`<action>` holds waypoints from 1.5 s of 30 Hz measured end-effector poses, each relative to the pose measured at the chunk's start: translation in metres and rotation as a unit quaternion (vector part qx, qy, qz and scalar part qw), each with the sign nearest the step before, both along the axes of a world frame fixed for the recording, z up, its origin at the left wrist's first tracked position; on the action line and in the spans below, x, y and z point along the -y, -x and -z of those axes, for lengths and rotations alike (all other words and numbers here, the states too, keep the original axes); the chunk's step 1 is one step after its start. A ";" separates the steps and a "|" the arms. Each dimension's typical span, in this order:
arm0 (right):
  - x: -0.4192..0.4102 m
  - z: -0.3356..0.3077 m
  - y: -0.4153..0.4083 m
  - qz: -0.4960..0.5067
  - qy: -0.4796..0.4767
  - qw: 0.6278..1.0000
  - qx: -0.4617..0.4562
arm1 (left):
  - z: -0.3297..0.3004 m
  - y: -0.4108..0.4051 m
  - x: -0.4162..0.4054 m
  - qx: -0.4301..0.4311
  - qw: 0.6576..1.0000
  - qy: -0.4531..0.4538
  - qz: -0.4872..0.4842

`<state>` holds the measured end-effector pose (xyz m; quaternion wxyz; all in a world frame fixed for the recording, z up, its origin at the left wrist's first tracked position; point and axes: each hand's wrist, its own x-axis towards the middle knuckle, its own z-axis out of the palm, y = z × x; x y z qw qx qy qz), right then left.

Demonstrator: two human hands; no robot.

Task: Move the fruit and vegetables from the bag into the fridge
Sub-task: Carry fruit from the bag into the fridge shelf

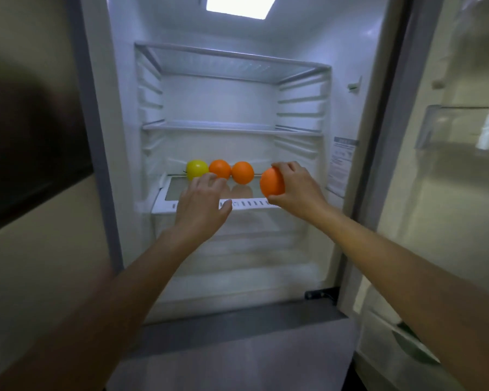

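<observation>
A: Which step was in hand?

B: Putting fruit on the lowest shelf of the open fridge. The right hand had its grip curled round an orange, holding it just above the shelf's front edge, at about three o'clock from the row already there.

A: And that row?

B: A yellow apple, then two oranges, side by side along the back of the shelf, the apple at the nine o'clock end.

A: The left hand?

B: Fingers loose and apart, holding nothing, hovering over the shelf in front of the apple and nearest orange.

A: Next move?

B: Probably setting the held orange down beside the right-hand one, gently so it wouldn't roll. The bag wasn't in view, so I couldn't tell how much remained.
</observation>
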<state>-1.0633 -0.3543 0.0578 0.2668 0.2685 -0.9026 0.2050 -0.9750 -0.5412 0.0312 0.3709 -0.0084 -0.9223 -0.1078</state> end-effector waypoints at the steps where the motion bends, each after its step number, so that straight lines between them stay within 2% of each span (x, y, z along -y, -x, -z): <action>1: 0.005 0.000 0.018 0.000 0.000 1.000 0.002 | -0.001 0.012 0.002 -0.002 1.000 -0.001 -0.005; 12: 0.058 0.011 0.202 0.012 0.032 0.996 0.086 | -0.008 0.118 0.029 0.061 0.996 -0.012 -0.064; 16: 0.066 0.023 0.236 0.030 0.023 0.995 0.097 | -0.004 0.144 0.039 0.075 0.994 -0.015 -0.072; 24: 0.073 0.029 0.262 0.052 -0.025 0.991 0.123 | 0.005 0.157 0.054 0.041 0.998 0.009 -0.048; 30: 0.076 0.028 0.256 0.043 -0.043 0.991 0.119 | 0.007 0.157 0.053 0.038 0.999 0.009 -0.035; 36: 0.065 0.026 0.215 0.058 -0.027 0.994 0.084 | 0.003 0.135 0.053 0.087 0.995 0.004 -0.046; 42: 0.041 0.027 0.122 0.072 -0.011 0.994 0.083 | 0.009 0.070 0.035 0.082 0.996 -0.004 -0.039; 45: 0.020 0.032 0.056 0.067 -0.028 0.996 0.052 | 0.019 0.027 0.021 0.070 0.997 -0.004 -0.027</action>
